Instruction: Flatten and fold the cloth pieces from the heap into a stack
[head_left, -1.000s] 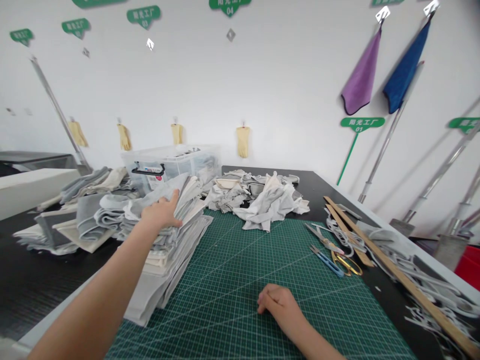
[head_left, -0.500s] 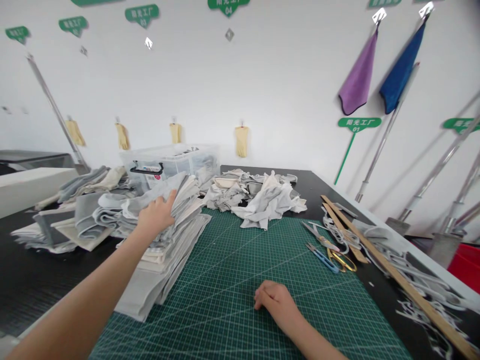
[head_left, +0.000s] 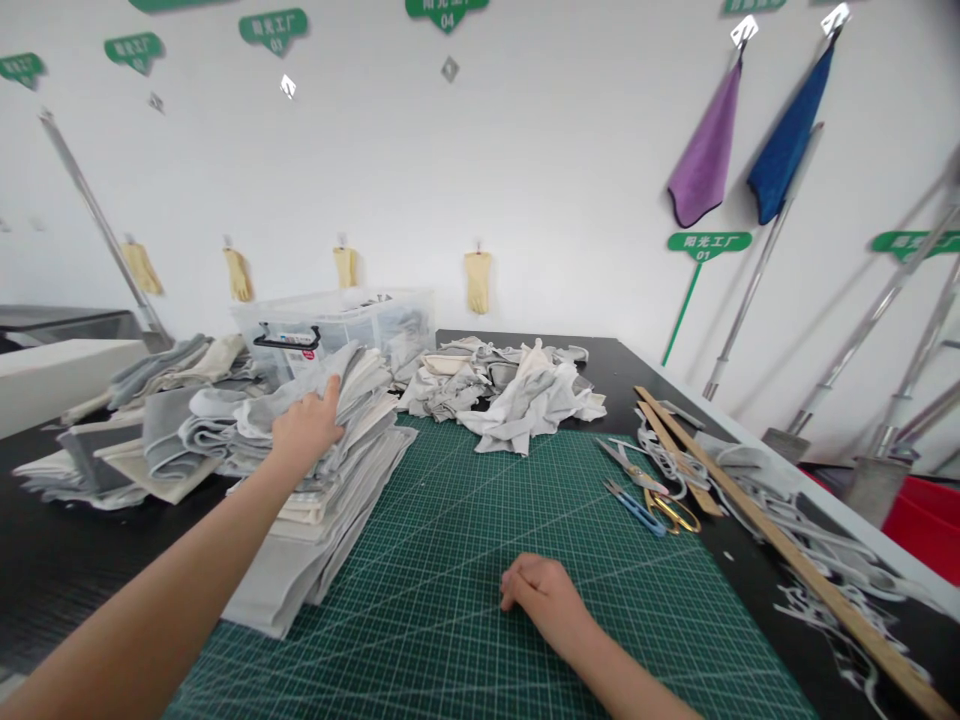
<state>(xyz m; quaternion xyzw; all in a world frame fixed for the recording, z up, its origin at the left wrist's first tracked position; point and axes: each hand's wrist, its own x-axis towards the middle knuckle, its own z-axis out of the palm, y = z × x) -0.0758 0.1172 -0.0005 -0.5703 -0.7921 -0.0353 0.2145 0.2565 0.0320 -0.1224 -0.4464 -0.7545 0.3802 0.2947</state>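
My left hand is at the upper part of a tall stack of folded grey and white cloths. One digit stands up along the stack's side, and the other fingers bend over the grey cloth and are partly hidden. Resting on the green cutting mat, my right hand is curled into a loose fist with nothing visible in it. Scissors with gold handles and blue-handled snips lie on the mat's right side, apart from that hand.
A heap of crumpled grey and white cloth lies behind the mat. More folded cloths are at the left, before a clear plastic box. Wooden strips and grey cloth scraps line the right edge.
The whole view has shifted slightly, with things appearing a little further left. Both hands keep nearly the same pose and place relative to the stack and mat.
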